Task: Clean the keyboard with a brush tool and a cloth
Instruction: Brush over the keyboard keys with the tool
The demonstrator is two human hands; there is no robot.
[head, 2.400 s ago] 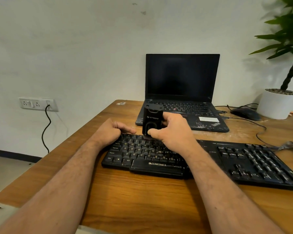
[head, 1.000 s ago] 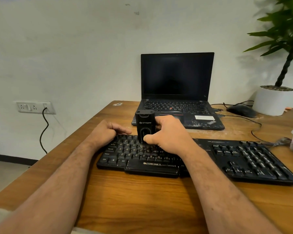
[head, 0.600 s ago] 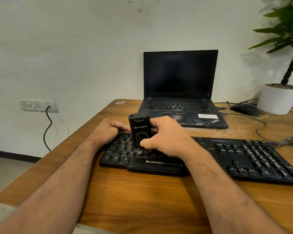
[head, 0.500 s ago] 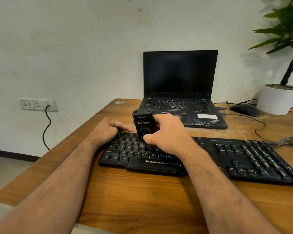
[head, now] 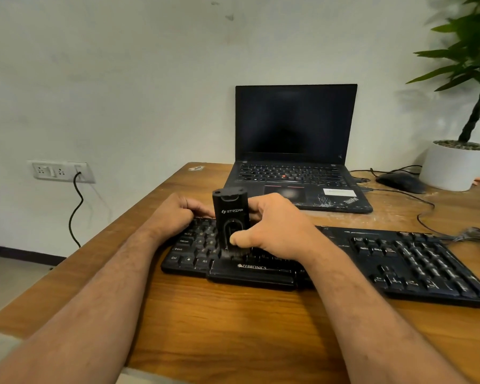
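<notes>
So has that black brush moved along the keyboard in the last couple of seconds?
Yes. The brush has slid left along the keyboard, from right of its ZEBRONICS logo to above the logo's left end.

Single head-worn wide-angle view only. Looks forward and down from seated height over desk (head: pixel 233 322) front edge. Faces wall (head: pixel 122 79) behind desk. Forearms enter from bottom corners, close to lens. Keyboard (head: pixel 372 261) near, laptop (head: pixel 297 151) beyond. Edge distortion visible.
</notes>
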